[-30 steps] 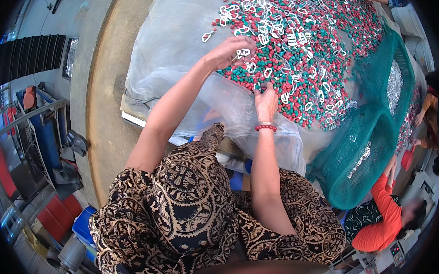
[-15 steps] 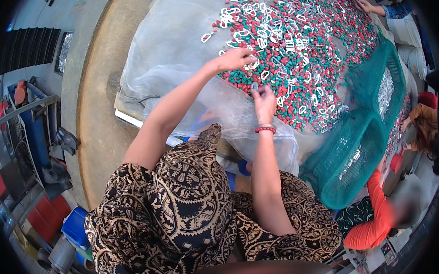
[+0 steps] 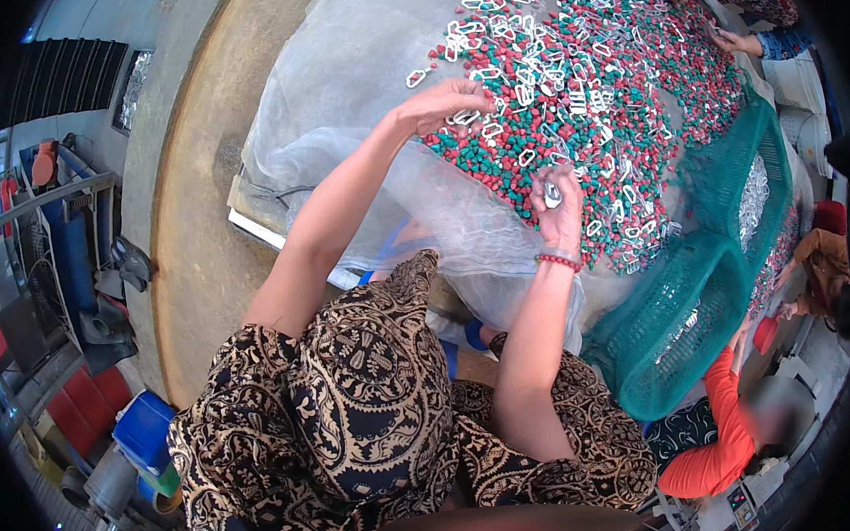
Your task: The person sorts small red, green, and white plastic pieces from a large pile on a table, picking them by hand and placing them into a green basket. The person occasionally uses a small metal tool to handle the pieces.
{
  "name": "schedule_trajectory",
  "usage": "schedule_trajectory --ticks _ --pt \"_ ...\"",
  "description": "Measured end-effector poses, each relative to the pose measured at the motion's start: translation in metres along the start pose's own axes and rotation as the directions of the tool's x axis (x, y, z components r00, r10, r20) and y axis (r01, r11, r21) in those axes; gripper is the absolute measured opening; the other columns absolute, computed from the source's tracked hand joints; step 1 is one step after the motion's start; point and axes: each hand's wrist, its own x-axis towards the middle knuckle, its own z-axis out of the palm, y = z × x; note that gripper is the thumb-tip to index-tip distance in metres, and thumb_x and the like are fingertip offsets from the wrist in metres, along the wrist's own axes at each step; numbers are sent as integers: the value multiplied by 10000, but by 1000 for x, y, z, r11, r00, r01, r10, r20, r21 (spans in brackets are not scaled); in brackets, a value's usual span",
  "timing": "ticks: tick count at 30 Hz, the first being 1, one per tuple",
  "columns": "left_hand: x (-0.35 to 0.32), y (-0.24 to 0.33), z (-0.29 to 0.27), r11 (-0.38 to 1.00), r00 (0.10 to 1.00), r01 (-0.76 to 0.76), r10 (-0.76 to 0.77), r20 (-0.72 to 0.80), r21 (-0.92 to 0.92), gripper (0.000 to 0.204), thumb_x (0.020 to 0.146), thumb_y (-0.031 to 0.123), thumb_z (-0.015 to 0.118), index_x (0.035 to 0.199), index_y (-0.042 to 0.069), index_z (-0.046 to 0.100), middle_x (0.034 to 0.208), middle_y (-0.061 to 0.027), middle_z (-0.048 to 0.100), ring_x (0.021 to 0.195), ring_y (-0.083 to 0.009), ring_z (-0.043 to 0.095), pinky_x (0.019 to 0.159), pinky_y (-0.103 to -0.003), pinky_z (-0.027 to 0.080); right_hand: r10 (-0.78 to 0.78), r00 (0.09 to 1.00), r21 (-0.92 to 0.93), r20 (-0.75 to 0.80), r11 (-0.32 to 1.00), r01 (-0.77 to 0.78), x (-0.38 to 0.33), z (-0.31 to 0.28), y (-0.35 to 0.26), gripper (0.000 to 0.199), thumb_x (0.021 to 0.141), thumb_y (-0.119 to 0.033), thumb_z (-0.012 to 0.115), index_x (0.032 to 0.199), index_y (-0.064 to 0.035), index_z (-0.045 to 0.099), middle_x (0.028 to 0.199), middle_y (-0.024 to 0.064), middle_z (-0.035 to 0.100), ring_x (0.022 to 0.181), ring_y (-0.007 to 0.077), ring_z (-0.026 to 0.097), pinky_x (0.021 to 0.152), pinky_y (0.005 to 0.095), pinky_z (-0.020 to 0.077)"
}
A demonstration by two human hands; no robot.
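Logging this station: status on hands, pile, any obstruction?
Left hand at red-green pile, grip unclear. Right hand holding whitish piece. Green mesh baskets to the right, clear of hands.

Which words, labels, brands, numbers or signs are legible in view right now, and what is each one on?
None can be read.
Pale piece in the right hand: too small to tell if it is marked.
Red and green pieces and white frame-shaped pieces: too small to tell.
Control panel at lower right: too small and blurred to read.
Blue bin: no lettering visible.
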Motion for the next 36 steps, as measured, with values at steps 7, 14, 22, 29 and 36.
schedule_trajectory --ticks 7,14,22,29,36 --pt "-5 14 17 959 973 -61 118 198 -275 212 877 269 566 928 64 558 811 -57 629 585 -118 590 407 -215 426 -235 972 -999 -19 -33 -27 45 5 17 267 786 -169 686 998 -32 600 698 112 618 647 257 606 603 374 457" --pt "30 -5 33 998 988 -65 64 139 2 306 859 305 665 699 75 541 570 -12 522 461 -59 480 358 -216 330 -282 947 -985 -156 -23 -169 37 -15 29 218 793 -194 673 919 -35 596 839 179 665 818 361 640 718 439 477" --pt "40 -60 37 186 943 -115 328 48 976 262 774 135 668 931 -35 547 820 -208 626 877 -396 619 750 -452 507 -331 941 -992 -69 -78 -100 27 -8 38 206 821 -179 659 943 -22 607 686 121 634 677 248 621 619 365 473" --pt "13 -12 2 951 959 -178 225 -173 253 330 937 337 501 878 30 607 698 -78 590 621 -155 573 488 -292 436 -130 961 -98 -245 989 108 17 -26 4 60 796 -84 603 815 -48 559 785 69 602 698 149 597 503 219 418" --pt "-26 10 -37 809 959 -272 273 -77 -520 141 847 185 588 914 61 575 862 -74 594 584 -106 549 371 -190 356 -203 978 -60 -45 978 200 36 -31 -39 100 790 -71 627 835 -90 540 908 100 605 719 159 577 465 223 380"
